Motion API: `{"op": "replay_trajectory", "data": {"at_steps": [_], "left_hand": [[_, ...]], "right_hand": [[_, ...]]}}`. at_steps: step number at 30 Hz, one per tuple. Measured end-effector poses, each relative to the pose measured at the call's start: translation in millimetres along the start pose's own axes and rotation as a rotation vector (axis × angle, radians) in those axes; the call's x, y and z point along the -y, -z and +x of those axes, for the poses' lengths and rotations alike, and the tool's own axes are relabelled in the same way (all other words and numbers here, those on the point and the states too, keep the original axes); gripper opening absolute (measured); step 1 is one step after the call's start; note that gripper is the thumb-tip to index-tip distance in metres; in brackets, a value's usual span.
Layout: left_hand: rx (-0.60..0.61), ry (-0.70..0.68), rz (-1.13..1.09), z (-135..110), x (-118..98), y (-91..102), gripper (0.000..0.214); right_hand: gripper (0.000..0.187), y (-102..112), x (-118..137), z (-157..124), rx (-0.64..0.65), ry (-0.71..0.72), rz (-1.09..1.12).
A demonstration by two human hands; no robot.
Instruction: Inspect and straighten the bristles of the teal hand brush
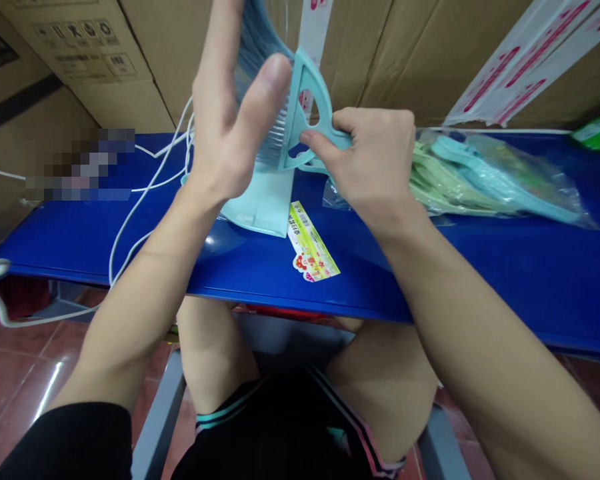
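Note:
My left hand [225, 127] stands upright with its fingers straight and apart, its thumb lying across the blue bristles of a hand brush [260, 47]. My right hand [375, 160] grips the pale teal plastic handle [307, 83] with its thumb and fingers. Below the bristles, a pale teal dustpan [257, 210] rests on the blue table top [430, 273], its upper part hidden behind my left hand. Near its lower right corner lies a printed paper label [313, 243] with a barcode and cartoon picture.
A clear plastic bag [485, 180] of green and teal items lies to the right on the table. White cable [150, 200] loops at left. Cardboard boxes [340, 53] stand behind. A blurred patch covers part of the left side. My knees and a grey chair frame are below.

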State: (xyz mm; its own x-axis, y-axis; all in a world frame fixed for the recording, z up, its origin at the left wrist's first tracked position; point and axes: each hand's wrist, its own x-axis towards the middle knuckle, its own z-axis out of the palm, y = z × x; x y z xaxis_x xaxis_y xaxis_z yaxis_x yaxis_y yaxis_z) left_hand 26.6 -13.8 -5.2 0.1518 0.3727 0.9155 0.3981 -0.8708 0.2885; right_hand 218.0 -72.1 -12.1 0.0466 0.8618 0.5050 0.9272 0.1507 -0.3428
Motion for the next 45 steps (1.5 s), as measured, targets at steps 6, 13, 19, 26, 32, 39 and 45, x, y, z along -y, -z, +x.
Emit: {"op": "replay_trajectory", "data": {"at_steps": [6, 13, 19, 26, 32, 39, 45], "left_hand": [[0.217, -0.194, 0.01, -5, -4, 5.5, 0.081], [0.226, -0.335, 0.054, -6, -1, 3.8, 0.063], [0.272, -0.256, 0.093, -4, -1, 7.1, 0.073], [0.274, -0.068, 0.117, -5, -7, 5.6, 0.086], [0.26, -0.095, 0.088, -4, 0, 7.9, 0.076], [0.239, -0.102, 0.077, -5, -7, 5.3, 0.074], [0.232, -0.058, 0.062, -6, 0, 2.0, 0.078]], "right_hand": [[0.05, 2, 0, 0, 0.016, -0.026, 0.026], [0.047, 1, 0, 0, -0.019, -0.033, -0.022], [0.046, 0, 0, 0, -0.058, -0.026, -0.037], [0.054, 2, 2, 0, -0.023, -0.033, 0.007], [0.041, 0, 1, -1, -0.031, -0.013, -0.019], [0.034, 0, 0, -2, -0.012, 0.008, -0.01], [0.046, 2, 1, -2, -0.017, -0.002, 0.021]]}}
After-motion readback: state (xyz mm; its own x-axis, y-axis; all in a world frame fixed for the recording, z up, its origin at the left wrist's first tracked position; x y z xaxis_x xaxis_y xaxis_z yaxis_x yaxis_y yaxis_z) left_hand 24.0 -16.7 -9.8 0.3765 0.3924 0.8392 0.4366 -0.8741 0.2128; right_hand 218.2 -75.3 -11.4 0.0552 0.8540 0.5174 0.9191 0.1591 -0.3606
